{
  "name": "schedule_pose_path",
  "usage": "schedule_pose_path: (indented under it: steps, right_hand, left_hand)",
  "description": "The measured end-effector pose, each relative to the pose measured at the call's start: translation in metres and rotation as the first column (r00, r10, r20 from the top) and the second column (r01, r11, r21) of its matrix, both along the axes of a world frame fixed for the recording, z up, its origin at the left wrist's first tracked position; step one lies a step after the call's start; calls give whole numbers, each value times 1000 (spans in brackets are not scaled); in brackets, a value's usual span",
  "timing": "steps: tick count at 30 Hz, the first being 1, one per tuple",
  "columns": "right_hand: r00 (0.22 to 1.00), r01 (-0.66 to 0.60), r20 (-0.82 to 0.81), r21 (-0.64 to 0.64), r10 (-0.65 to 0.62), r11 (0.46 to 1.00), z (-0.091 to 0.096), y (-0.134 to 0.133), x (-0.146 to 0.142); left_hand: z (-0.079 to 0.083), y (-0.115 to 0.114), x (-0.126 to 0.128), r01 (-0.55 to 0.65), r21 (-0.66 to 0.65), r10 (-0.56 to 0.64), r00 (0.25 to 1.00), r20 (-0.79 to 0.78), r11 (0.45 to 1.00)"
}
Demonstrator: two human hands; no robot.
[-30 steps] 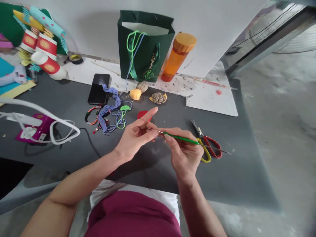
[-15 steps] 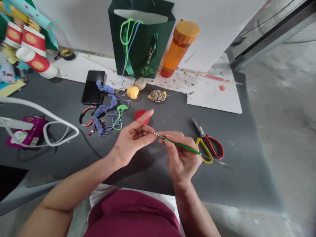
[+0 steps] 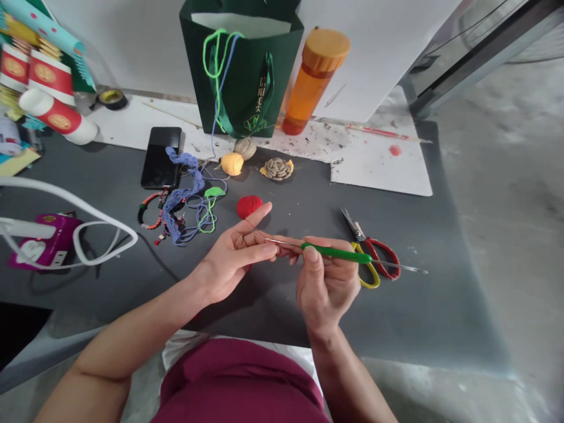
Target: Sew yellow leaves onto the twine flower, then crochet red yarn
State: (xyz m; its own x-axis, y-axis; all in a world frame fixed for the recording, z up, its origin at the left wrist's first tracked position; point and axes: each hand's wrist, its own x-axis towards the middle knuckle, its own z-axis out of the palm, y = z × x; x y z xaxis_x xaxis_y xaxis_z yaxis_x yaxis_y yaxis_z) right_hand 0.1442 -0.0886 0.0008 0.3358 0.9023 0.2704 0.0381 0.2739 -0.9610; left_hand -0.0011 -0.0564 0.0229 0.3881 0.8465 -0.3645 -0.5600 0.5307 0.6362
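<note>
My right hand [image 3: 326, 281] is closed round a green-handled crochet hook [image 3: 340, 253], its metal tip pointing left at my left hand. My left hand [image 3: 234, 251] is palm up with the index finger stretched out and a thin red thread [image 3: 254, 227] running over it; thumb and fingers pinch the thread near the hook's tip. The thread leads back to a small red yarn ball [image 3: 249, 205] on the grey table [image 3: 440, 305] just beyond my fingers. Scissors with one red and one yellow handle [image 3: 374, 258] lie right behind my right hand.
A green paper bag [image 3: 241, 70] and an orange bottle [image 3: 315, 79] stand at the back. A black phone [image 3: 161, 157], blue and green yarn [image 3: 189, 200], beaded bracelets [image 3: 150, 210], a yellow ball [image 3: 231, 164] and a woven flower [image 3: 277, 168] lie mid-table. White cable and magenta box [image 3: 39, 238] at left.
The view has shifted and the hands sit lower. My right hand has turned the hook more level and drawn it slightly right. The red yarn ball shows fully beyond my left fingers.
</note>
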Motion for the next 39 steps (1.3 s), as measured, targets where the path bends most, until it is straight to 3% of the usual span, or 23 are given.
schedule_pose_path:
  steps: [5,10,14,18,21,25,27,31,35,39]
  right_hand:
    - [983,-85,-165,-32,79,996,4,6,4]
    - [899,-242,-396,-97,186,965,9,14,4]
    - [881,-282,-404,-35,245,959,6,14,0]
    - [939,-223,-266,15,219,975,1,10,0]
    - [983,-174,-50,55,177,983,-1,8,2]
    - [948,-168,312,307,68,937,-3,7,3]
    - [923,-173,385,373,18,912,-3,7,2]
    - [977,-104,209,269,47,958,-4,4,0]
    - [995,35,92,83,-42,996,-5,1,0]
    - [991,-35,-128,-9,34,999,0,5,1]
  left_hand:
    - [2,2,-2,8,3,-7,1000,-25,1000]
    - [1,2,-1,70,13,-71,997,27,997]
    - [0,0,1,50,65,-51,999,14,997]
    - [1,-1,2,-11,107,13,1000,-16,994]
    - [1,-1,3,-74,104,79,996,-45,992]
    - [-1,-2,4,-117,88,122,991,-47,989]
    - [-1,-2,5,-115,55,117,993,-33,992]
    - [1,-3,5,-77,13,77,997,7,997]
    - [2,-2,4,-72,11,72,997,2,997]
    - [1,-1,3,-51,25,52,998,-26,998]
